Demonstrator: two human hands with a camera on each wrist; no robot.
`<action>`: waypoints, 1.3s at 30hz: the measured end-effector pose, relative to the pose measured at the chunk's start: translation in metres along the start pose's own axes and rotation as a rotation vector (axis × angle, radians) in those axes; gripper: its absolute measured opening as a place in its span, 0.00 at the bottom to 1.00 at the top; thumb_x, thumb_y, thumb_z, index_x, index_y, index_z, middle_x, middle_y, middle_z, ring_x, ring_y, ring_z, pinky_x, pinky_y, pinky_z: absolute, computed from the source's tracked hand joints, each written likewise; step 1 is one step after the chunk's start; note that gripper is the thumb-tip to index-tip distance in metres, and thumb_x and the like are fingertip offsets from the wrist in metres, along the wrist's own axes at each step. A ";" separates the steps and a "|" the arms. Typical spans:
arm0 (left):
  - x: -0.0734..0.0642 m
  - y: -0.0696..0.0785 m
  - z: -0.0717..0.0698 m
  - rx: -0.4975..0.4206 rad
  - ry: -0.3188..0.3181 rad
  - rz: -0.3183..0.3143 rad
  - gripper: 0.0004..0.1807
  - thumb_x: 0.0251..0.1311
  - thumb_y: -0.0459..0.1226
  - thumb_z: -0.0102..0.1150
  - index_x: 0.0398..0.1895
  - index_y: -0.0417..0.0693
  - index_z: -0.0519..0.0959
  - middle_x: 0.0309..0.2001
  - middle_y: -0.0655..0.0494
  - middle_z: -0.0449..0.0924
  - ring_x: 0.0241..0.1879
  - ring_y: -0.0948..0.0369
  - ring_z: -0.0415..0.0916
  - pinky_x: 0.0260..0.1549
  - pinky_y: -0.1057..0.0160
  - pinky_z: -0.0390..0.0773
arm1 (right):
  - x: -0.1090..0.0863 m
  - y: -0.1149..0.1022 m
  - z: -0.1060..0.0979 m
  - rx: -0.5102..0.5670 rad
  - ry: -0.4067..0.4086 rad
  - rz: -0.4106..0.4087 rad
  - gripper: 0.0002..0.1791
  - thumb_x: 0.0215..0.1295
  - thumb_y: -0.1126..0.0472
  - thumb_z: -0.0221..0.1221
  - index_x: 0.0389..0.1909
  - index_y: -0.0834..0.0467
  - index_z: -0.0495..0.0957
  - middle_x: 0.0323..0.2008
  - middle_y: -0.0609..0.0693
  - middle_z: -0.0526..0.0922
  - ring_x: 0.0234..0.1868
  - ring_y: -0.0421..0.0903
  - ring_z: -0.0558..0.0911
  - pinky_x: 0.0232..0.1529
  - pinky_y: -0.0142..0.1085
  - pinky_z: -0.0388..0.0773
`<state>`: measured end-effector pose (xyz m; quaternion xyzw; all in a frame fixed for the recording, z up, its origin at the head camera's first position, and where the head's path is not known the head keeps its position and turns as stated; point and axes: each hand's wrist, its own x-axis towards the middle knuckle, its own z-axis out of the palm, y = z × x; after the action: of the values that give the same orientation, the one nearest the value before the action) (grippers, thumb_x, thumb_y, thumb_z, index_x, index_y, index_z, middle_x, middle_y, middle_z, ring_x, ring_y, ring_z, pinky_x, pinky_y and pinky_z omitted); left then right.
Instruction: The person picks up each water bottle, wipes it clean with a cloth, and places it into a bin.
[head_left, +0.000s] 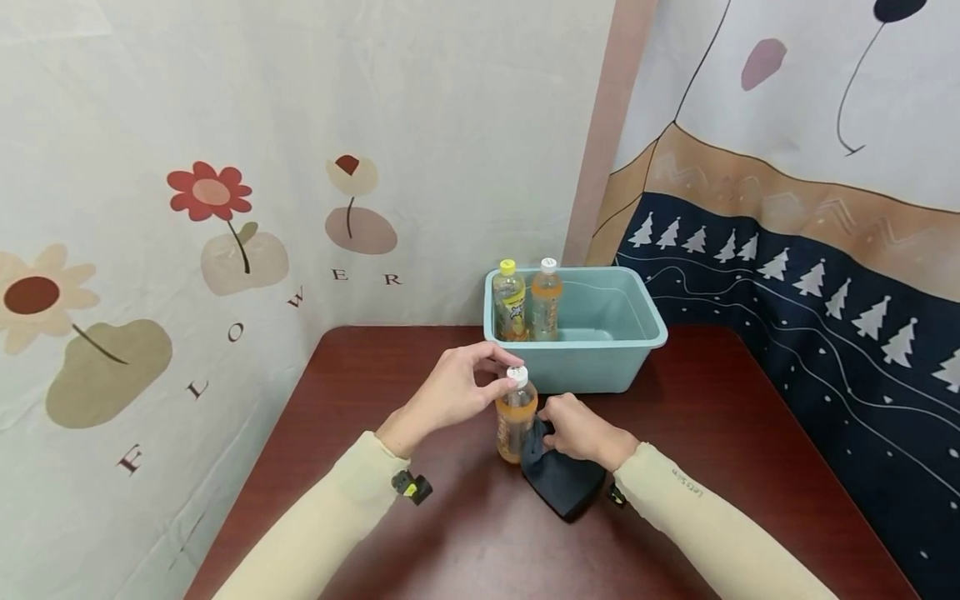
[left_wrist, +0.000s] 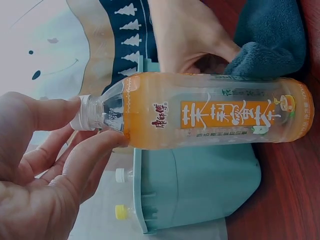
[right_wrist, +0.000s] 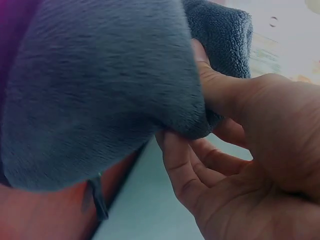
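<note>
A clear plastic drink bottle (head_left: 513, 429) with an orange label and white cap stands upright on the table in front of the bin. My left hand (head_left: 457, 387) pinches it at the cap and neck, thumb on one side and fingers on the other, as the left wrist view shows. In my right hand (head_left: 587, 429) a dark blue-grey towel (head_left: 564, 483) is gripped between thumb and fingers. Part of that cloth lies against or very near the bottle's right side; whether they touch I cannot tell. Close up in the right wrist view, the towel (right_wrist: 100, 95) looks folded and fluffy.
Behind the bottle sits a light teal plastic bin (head_left: 577, 367). Inside it stand a yellow-capped bottle (head_left: 511, 304) and a white-capped bottle (head_left: 546, 304), both at its left end. The dark red table (head_left: 390, 367) backs onto a printed wall cloth (head_left: 450, 167).
</note>
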<state>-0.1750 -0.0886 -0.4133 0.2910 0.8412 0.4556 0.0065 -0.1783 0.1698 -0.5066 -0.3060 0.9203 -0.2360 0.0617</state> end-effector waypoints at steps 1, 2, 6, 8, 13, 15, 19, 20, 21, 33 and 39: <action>0.000 0.000 0.000 0.002 -0.002 0.002 0.14 0.78 0.36 0.78 0.61 0.55 0.90 0.59 0.56 0.95 0.57 0.59 0.95 0.54 0.47 0.93 | 0.000 0.001 0.002 0.007 -0.004 0.006 0.10 0.70 0.76 0.76 0.34 0.58 0.91 0.15 0.40 0.67 0.16 0.33 0.69 0.23 0.27 0.60; 0.000 0.000 0.000 0.003 -0.003 0.004 0.14 0.78 0.36 0.78 0.62 0.54 0.90 0.60 0.56 0.95 0.57 0.59 0.95 0.54 0.48 0.93 | 0.000 0.002 0.003 0.009 -0.008 0.011 0.08 0.70 0.76 0.76 0.36 0.59 0.93 0.14 0.40 0.68 0.15 0.33 0.70 0.22 0.27 0.60; 0.000 -0.001 0.000 0.014 0.002 0.031 0.14 0.77 0.35 0.78 0.62 0.53 0.90 0.60 0.55 0.95 0.57 0.59 0.96 0.54 0.50 0.93 | 0.001 0.002 0.002 0.020 -0.003 0.004 0.09 0.69 0.76 0.75 0.36 0.60 0.93 0.14 0.40 0.65 0.15 0.33 0.65 0.23 0.28 0.57; 0.000 -0.002 0.000 0.026 0.008 0.049 0.14 0.77 0.35 0.78 0.61 0.52 0.90 0.59 0.55 0.95 0.56 0.59 0.96 0.55 0.51 0.93 | 0.002 0.002 0.000 0.022 0.002 -0.008 0.11 0.68 0.77 0.74 0.32 0.58 0.91 0.15 0.39 0.61 0.17 0.34 0.61 0.24 0.29 0.55; 0.001 -0.002 0.002 0.044 0.019 0.081 0.15 0.77 0.34 0.78 0.61 0.51 0.90 0.59 0.54 0.96 0.55 0.58 0.96 0.56 0.50 0.93 | 0.001 -0.003 -0.009 0.007 0.012 0.008 0.11 0.70 0.76 0.75 0.32 0.58 0.91 0.19 0.41 0.69 0.22 0.35 0.66 0.27 0.30 0.59; 0.001 -0.002 0.002 0.041 0.020 0.086 0.15 0.76 0.34 0.78 0.61 0.51 0.90 0.59 0.53 0.96 0.55 0.58 0.96 0.56 0.49 0.93 | 0.001 -0.005 -0.014 0.002 0.022 0.016 0.07 0.70 0.75 0.76 0.38 0.61 0.94 0.23 0.44 0.78 0.25 0.34 0.72 0.29 0.29 0.64; 0.001 -0.003 0.002 0.041 0.022 0.090 0.15 0.76 0.34 0.79 0.61 0.50 0.90 0.58 0.53 0.96 0.55 0.57 0.97 0.56 0.49 0.93 | 0.000 -0.011 -0.025 0.010 0.053 0.000 0.07 0.70 0.75 0.76 0.44 0.62 0.95 0.31 0.49 0.87 0.29 0.36 0.78 0.30 0.30 0.71; 0.001 -0.003 0.002 0.042 0.023 0.090 0.15 0.76 0.34 0.79 0.61 0.51 0.90 0.58 0.53 0.96 0.55 0.57 0.97 0.56 0.49 0.93 | -0.001 -0.012 -0.029 0.012 0.061 -0.008 0.07 0.70 0.74 0.76 0.44 0.61 0.96 0.32 0.50 0.88 0.29 0.37 0.78 0.31 0.30 0.71; 0.001 -0.003 0.002 0.044 0.024 0.089 0.15 0.76 0.34 0.79 0.61 0.51 0.90 0.58 0.53 0.96 0.55 0.57 0.97 0.56 0.49 0.93 | -0.002 -0.014 -0.032 0.013 0.071 -0.015 0.08 0.71 0.74 0.76 0.44 0.60 0.96 0.34 0.50 0.90 0.31 0.37 0.79 0.31 0.30 0.72; 0.001 -0.004 0.002 0.058 0.026 0.098 0.15 0.75 0.34 0.79 0.61 0.50 0.89 0.57 0.52 0.95 0.55 0.56 0.97 0.54 0.51 0.94 | -0.010 -0.041 -0.075 0.038 0.218 -0.014 0.11 0.69 0.66 0.82 0.50 0.56 0.98 0.45 0.49 0.93 0.46 0.43 0.87 0.42 0.33 0.86; 0.001 -0.004 0.002 0.062 0.025 0.095 0.15 0.75 0.33 0.79 0.61 0.50 0.89 0.59 0.52 0.95 0.56 0.56 0.97 0.53 0.54 0.93 | -0.008 -0.052 -0.081 0.054 0.259 -0.028 0.12 0.67 0.64 0.84 0.49 0.58 0.98 0.48 0.52 0.94 0.48 0.45 0.88 0.45 0.34 0.88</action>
<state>-0.1777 -0.0883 -0.4172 0.3249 0.8401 0.4329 -0.0346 -0.1645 0.1700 -0.4111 -0.2839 0.9095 -0.2990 -0.0527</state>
